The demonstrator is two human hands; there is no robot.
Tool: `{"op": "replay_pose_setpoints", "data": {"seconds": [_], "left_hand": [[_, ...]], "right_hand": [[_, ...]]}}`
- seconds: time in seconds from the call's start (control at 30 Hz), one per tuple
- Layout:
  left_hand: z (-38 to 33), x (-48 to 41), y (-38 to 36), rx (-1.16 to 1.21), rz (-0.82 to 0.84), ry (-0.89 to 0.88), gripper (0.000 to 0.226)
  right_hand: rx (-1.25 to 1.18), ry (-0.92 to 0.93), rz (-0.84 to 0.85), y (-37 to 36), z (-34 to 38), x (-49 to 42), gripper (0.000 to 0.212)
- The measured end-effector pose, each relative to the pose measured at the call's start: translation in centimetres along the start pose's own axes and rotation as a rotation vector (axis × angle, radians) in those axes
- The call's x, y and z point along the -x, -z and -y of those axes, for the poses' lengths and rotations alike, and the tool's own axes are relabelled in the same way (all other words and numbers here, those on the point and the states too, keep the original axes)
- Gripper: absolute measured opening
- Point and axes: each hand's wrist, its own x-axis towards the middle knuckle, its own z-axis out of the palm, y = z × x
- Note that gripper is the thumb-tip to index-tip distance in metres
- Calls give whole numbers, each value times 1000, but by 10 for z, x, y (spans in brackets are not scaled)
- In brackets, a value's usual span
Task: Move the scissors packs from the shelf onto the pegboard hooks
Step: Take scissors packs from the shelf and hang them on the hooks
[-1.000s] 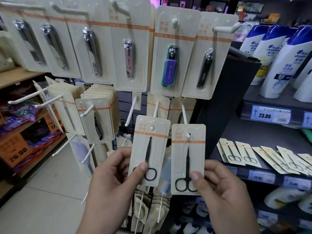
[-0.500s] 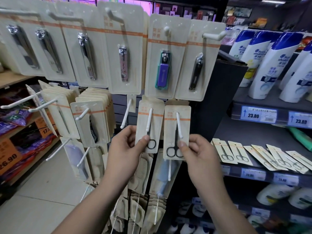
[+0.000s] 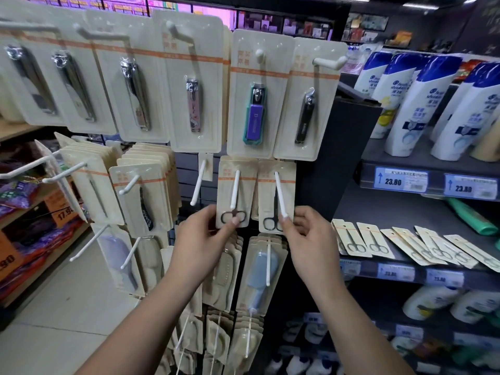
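Note:
Two cream scissors packs hang side by side on white pegboard hooks in the middle of the display. My left hand (image 3: 201, 240) pinches the bottom of the left scissors pack (image 3: 234, 190), which sits on its hook (image 3: 234, 189). My right hand (image 3: 311, 236) pinches the bottom of the right scissors pack (image 3: 276, 196), slid far back on its hook (image 3: 280, 193). Several more scissors packs (image 3: 405, 246) lie flat in a row on the dark shelf (image 3: 392, 209) to the right.
Nail-clipper packs (image 3: 254, 98) hang in a row above. An empty hook (image 3: 198, 182) sticks out just left of the scissors. Brush packs (image 3: 261, 272) hang below. Shampoo bottles (image 3: 416, 104) stand on the upper right shelf. Bare hooks (image 3: 65, 171) jut out at left.
Both hands have pushed the two scissors packs up and back along the hooks toward the pegboard; a second ago the packs were held just off the hook tips.

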Motion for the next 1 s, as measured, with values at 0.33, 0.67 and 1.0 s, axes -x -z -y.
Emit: {"op": "replay_pose_setpoints", "data": {"seconds": [0.33,0.67,1.0], "left_hand": [[-13,45,16,-311,-19,-199,39],[-74,39,-120,-364,342,-449,50],[-134,17,-281,-401,451,-449,47]], "right_hand": [[164,18,12,42,-21,22,52],[491,-101,-106,149,-88,20,61],[650,-283,-99,290,-177,-22,60]]}}
